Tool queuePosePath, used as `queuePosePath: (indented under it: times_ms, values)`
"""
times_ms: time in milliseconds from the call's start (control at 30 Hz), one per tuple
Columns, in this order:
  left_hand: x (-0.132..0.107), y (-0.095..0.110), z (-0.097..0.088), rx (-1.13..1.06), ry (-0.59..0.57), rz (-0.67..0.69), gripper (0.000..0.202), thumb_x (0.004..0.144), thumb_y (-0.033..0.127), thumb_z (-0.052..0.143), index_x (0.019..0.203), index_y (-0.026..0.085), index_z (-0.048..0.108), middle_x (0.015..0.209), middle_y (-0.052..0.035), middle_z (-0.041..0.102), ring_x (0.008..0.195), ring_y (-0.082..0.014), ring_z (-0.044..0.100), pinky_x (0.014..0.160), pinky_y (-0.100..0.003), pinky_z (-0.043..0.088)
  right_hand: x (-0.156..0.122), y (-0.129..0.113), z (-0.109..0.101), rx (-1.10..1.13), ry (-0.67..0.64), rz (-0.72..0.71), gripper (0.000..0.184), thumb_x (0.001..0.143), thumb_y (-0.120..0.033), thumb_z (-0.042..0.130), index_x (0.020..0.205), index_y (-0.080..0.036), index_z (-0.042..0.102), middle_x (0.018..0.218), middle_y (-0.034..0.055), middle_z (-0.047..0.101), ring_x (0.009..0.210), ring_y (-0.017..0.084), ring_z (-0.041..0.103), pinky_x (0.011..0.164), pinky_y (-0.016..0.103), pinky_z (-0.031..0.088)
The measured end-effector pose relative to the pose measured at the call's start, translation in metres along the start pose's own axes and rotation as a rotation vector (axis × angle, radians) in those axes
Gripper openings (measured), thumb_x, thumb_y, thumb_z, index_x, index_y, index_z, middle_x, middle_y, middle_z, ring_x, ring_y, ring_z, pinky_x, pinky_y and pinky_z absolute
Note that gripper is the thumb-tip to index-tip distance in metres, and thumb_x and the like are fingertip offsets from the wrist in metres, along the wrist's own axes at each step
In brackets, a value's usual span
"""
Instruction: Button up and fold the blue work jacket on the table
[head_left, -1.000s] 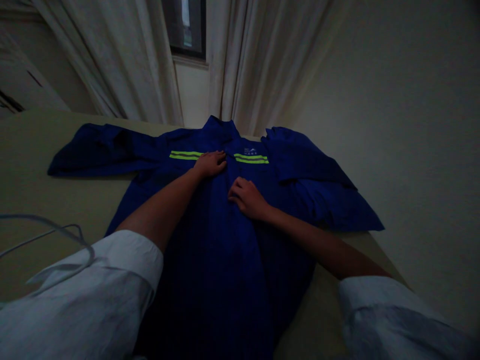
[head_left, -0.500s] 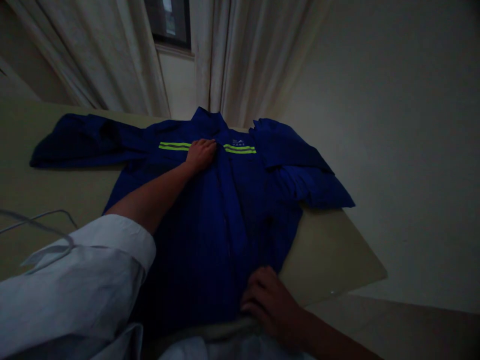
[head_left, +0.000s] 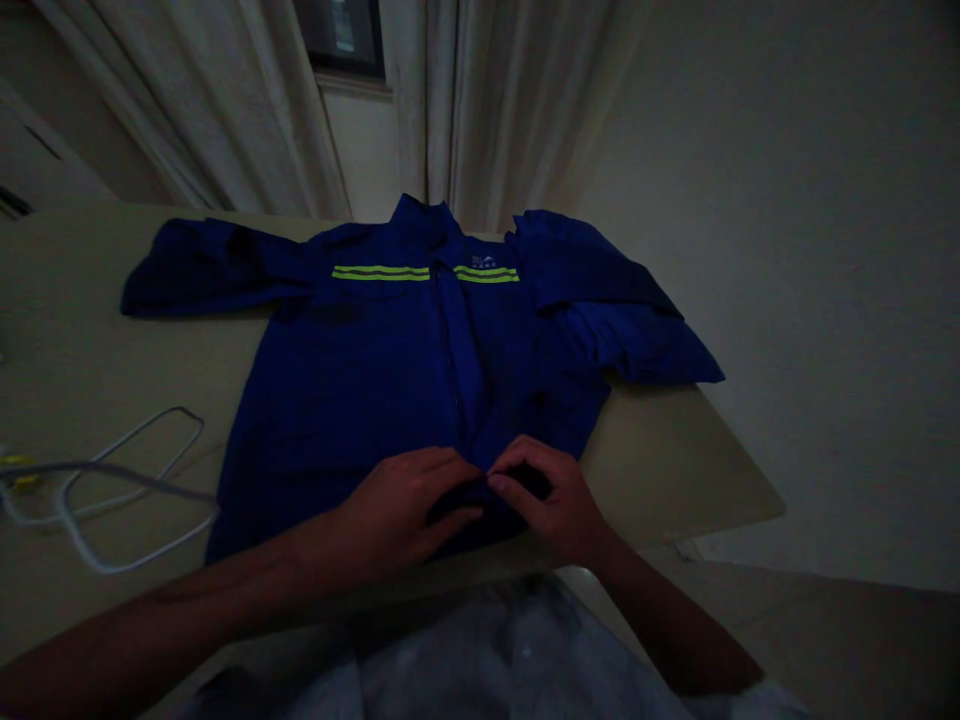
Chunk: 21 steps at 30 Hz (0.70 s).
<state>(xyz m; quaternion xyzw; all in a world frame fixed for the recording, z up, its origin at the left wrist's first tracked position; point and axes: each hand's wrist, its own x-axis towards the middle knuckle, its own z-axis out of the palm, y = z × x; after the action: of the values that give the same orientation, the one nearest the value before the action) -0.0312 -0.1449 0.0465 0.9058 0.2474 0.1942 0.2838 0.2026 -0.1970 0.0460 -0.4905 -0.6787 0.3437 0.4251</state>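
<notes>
A blue work jacket [head_left: 352,375] lies front up on the table, collar at the far end, with yellow-green stripes across the chest and a small logo on the right side. My left hand [head_left: 412,505] rests at the bottom of its front opening, thumb apart from the fingers. Close beside it, my right hand [head_left: 555,500] pinches the front edge of the jacket near the hem between thumb and fingers. The fingertips of both hands nearly meet. One sleeve stretches out to the left, while the right one is folded and bunched over the table's edge.
A pale table [head_left: 675,460] carries the jacket. A loose white cable [head_left: 105,565] loops across its left part, near a small yellow item [head_left: 22,470]. Curtains [head_left: 510,110] and a window [head_left: 341,35] are behind; a plain wall [head_left: 810,250] stands on the right.
My left hand has come down from the chest stripes to the hem, beside my right hand. My right hand has moved slightly up and now pinches the front edge. The view has shifted a little.
</notes>
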Motion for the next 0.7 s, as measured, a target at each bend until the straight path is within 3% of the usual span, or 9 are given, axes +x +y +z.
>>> queuePosePath:
  times_ms: [100,200,267,367,433,567,700]
  values:
    - [-0.007,-0.007,0.012,0.201,0.204,0.098,0.019,0.103,0.019,0.055,0.119,0.022,0.066,0.101,-0.0038,0.077,0.086,-0.0180,0.072,0.077,-0.033,0.057,0.002,-0.002,0.001,0.031,-0.048,-0.030,0.011,0.100,-0.033,0.068,0.095,-0.023,0.073,0.088,0.0024,0.072,0.081,0.017,0.069,0.076,0.031,0.054]
    - [-0.009,-0.009,0.013,0.389,0.341,0.279,0.024,0.102,0.015,0.056,0.125,0.017,0.063,0.101,-0.0061,0.079,0.079,-0.0185,0.072,0.069,-0.034,0.056,-0.002,-0.003,0.001,-0.025,-0.053,-0.112,0.025,0.091,-0.043,0.080,0.106,-0.024,0.072,0.093,0.0040,0.075,0.086,0.020,0.070,0.077,0.034,0.055]
    - [-0.010,-0.006,0.010,0.458,0.352,0.361,0.030,0.102,0.014,0.056,0.131,0.013,0.061,0.103,-0.0088,0.079,0.077,-0.0186,0.071,0.065,-0.034,0.056,-0.006,-0.002,0.002,-0.110,-0.018,-0.212,0.030,0.088,-0.041,0.085,0.109,-0.025,0.072,0.094,0.0042,0.077,0.087,0.021,0.071,0.078,0.037,0.055]
    - [-0.011,-0.001,0.006,0.515,0.348,0.407,0.039,0.101,0.012,0.054,0.140,0.011,0.057,0.108,-0.0127,0.079,0.078,-0.0199,0.071,0.065,-0.035,0.057,-0.010,0.004,0.004,-0.272,0.024,-0.381,0.014,0.096,-0.028,0.077,0.109,-0.027,0.073,0.093,0.0034,0.079,0.084,0.021,0.072,0.077,0.039,0.053]
    - [-0.011,0.000,0.006,0.545,0.358,0.433,0.041,0.100,0.010,0.055,0.141,0.008,0.056,0.110,-0.0146,0.078,0.079,-0.0207,0.071,0.066,-0.036,0.058,-0.014,0.010,0.005,-0.393,0.037,-0.478,0.018,0.098,-0.022,0.072,0.114,-0.028,0.074,0.093,0.0031,0.080,0.083,0.021,0.072,0.076,0.040,0.053]
    - [-0.009,-0.013,0.010,0.594,0.321,0.377,0.037,0.099,0.008,0.053,0.136,0.009,0.061,0.107,-0.0135,0.078,0.082,-0.0215,0.071,0.069,-0.036,0.058,-0.024,0.023,0.006,-0.486,0.041,-0.599,0.030,0.097,-0.016,0.070,0.122,-0.032,0.072,0.100,0.0027,0.081,0.084,0.022,0.072,0.075,0.041,0.054]
    - [-0.010,-0.032,0.013,0.507,0.264,0.195,0.028,0.102,0.012,0.051,0.123,0.016,0.070,0.097,-0.0088,0.078,0.079,-0.0193,0.071,0.073,-0.033,0.058,-0.031,0.021,0.002,-0.415,0.032,-0.527,0.027,0.098,-0.018,0.069,0.119,-0.034,0.071,0.101,0.0028,0.081,0.084,0.022,0.072,0.077,0.042,0.055]
